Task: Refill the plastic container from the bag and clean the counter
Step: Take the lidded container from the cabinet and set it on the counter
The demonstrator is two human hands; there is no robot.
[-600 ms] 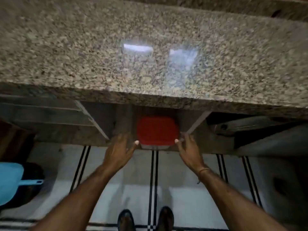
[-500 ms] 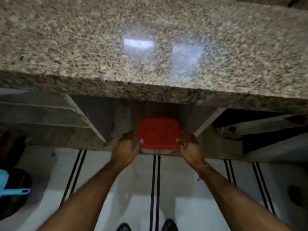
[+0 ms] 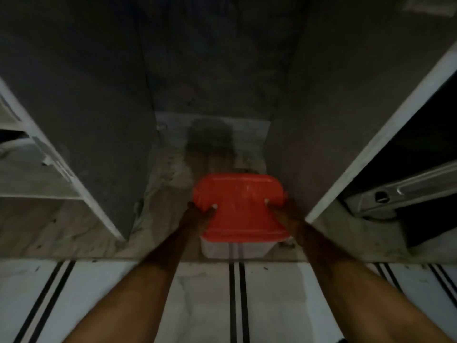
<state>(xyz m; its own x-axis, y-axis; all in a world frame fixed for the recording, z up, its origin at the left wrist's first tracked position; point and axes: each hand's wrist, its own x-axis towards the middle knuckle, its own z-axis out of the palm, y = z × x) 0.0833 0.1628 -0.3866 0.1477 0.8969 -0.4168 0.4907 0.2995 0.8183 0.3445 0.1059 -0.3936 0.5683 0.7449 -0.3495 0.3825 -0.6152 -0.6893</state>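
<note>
1. The view looks down into a dim, open compartment below a worktop. Grey upright panels wall it in on the left and right.
2. A plastic container is at the front of this compartment, close to the right panel. Its near wall is just behind the front edge of the stone base. Its body is clear or whitish and it wears a red lid, which is closed.
3. The left hand grips the container's left side, with the thumb lying on top of the lid. The other fingers wrap down the side and are mostly hidden.
4. The right hand grips the right side in the same way, thumb on the lid. Both hands are grasping the container.
5. It is not clear whether the container rests on the base or is raised slightly off it.
6. Behind the container, a dark stain marks the base of the compartment.
7. The neighbouring bay on the right holds a long grey metal part. The bay on the left has a pale shelf.
8. In the foreground is a white tiled floor with paired black stripes. Both bare forearms reach across it.
</note>
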